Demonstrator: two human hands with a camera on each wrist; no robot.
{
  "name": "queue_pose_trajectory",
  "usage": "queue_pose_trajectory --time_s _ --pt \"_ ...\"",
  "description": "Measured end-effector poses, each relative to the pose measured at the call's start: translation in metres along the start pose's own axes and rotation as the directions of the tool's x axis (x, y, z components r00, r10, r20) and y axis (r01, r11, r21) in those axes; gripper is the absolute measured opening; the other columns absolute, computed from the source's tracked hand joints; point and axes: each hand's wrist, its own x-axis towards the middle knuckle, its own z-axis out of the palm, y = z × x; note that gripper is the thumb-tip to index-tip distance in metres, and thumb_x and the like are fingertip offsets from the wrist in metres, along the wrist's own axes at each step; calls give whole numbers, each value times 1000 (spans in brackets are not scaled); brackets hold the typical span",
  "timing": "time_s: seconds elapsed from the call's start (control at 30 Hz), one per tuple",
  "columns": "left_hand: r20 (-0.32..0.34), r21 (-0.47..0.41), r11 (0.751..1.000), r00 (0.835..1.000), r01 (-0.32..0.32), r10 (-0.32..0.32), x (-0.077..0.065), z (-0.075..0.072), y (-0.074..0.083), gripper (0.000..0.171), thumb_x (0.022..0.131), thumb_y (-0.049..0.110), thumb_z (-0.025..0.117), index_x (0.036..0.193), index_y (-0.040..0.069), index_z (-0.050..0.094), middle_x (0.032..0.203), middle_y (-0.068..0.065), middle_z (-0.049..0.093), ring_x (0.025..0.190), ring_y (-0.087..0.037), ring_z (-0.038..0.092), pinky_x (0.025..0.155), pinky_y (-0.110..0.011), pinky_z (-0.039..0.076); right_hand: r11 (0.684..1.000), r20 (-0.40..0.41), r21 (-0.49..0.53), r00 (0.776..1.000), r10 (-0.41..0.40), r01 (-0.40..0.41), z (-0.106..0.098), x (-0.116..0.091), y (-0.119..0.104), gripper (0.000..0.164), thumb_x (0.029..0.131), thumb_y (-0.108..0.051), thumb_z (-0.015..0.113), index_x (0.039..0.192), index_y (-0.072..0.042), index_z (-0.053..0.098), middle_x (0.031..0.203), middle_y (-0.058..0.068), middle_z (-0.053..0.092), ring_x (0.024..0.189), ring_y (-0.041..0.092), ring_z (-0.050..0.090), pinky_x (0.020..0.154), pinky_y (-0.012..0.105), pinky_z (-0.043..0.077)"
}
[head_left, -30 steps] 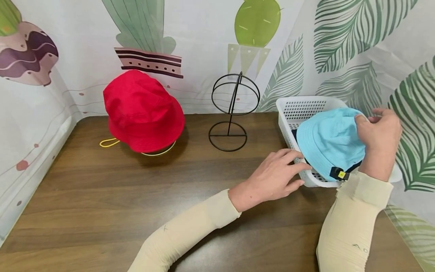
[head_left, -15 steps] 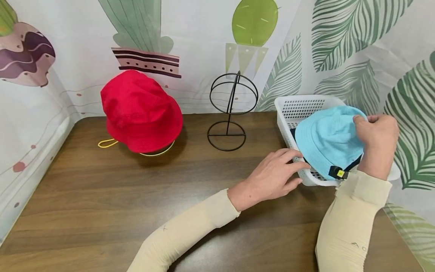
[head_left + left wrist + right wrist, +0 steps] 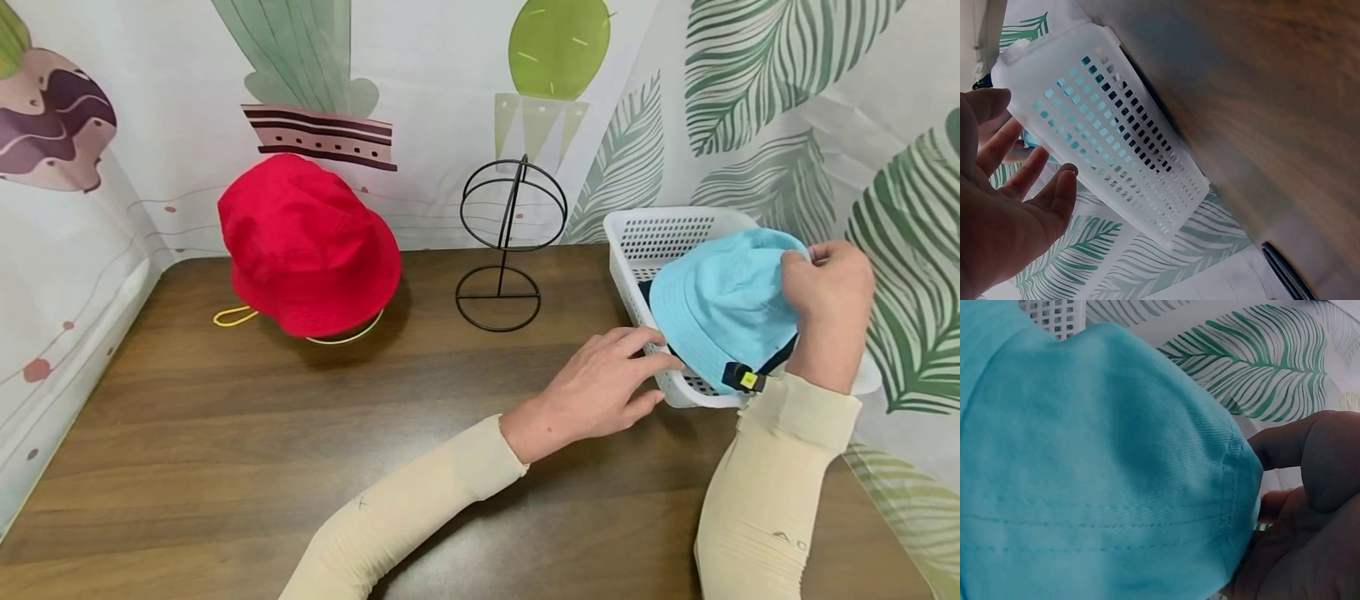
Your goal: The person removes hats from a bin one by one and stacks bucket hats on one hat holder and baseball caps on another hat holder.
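A light blue bucket hat [image 3: 731, 292] lies tilted in a white perforated plastic basket [image 3: 660, 237], with something dark beneath it. My right hand [image 3: 834, 292] pinches the hat's crown at the far right side. Close up in the right wrist view, the stitched crown of the hat [image 3: 1104, 469] bulges toward the thumb and fingers of the right hand [image 3: 1310, 506]. Beside the basket's near left corner is my left hand [image 3: 596, 387], its fingers spread loosely with tips at the rim. The left wrist view has the left hand [image 3: 1016, 194] alongside the basket wall [image 3: 1129, 137].
A red bucket hat [image 3: 311, 250] sits on a stand at the left, a yellow loop [image 3: 236, 316] beside it. Between hat and basket stands a bare black wire hat stand [image 3: 501, 275]. Printed cloth [image 3: 442, 75] hangs behind the wooden table [image 3: 247, 450].
The whole scene shifts slightly left in the head view. My right hand keeps its pinch on the blue hat, and its crown edge rises a little; the left hand stays by the basket.
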Motion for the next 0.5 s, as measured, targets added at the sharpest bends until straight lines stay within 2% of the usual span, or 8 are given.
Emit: queue_pose_trajectory --time_s 0.1,0.17,0.27,0.33,0.4,0.5 --pt "7 -3 1000 1000 2 -2 0 -1 -1 37 103 32 68 140 29 69 144 3 53 132 -15 54 111 -29 44 999 7 29 1000 18 -18 0 -1 -3 23 98 -25 43 98 -4 51 108 16 47 92 32 46 68 41 41" --pt "11 -2 1000 1000 2 -2 0 -1 -1 37 103 33 68 140 30 68 144 3 53 132 -15 54 110 -29 45 998 5 51 999 38 -39 1 -1 -6 21 98 -26 46 100 -7 53 109 12 48 92 28 47 68 37 42" --pt "14 -3 1000 1000 -4 4 0 -2 -1 37 103 33 68 140 30 68 143 3 54 131 -15 54 109 -30 46 995 13 72 997 70 -71 2 -1 -7 39 100 -35 55 122 -5 62 120 12 53 96 23 51 75 35 49" --pt "14 -7 1000 1000 -8 9 1 -2 -2 37 104 32 68 140 30 69 142 3 54 131 -15 55 108 -29 46 995 27 58 997 76 -77 3 -2 -7 57 100 -42 57 136 2 59 129 15 53 101 24 52 80 37 50" --pt "13 -10 1000 1000 -12 12 1 -2 -2 36 103 31 68 140 29 69 142 3 55 130 -15 56 108 -29 46 996 46 45 997 69 -71 4 -2 -6 70 101 -46 57 147 8 54 139 23 53 107 29 54 88 44 52" --pt "11 -18 1000 1000 -13 13 1 -1 -3 36 103 30 69 139 29 69 141 2 55 129 -14 56 108 -29 46 997 52 49 997 55 -57 6 -2 -7 68 103 -42 55 150 7 53 146 28 51 115 35 53 97 52 52"
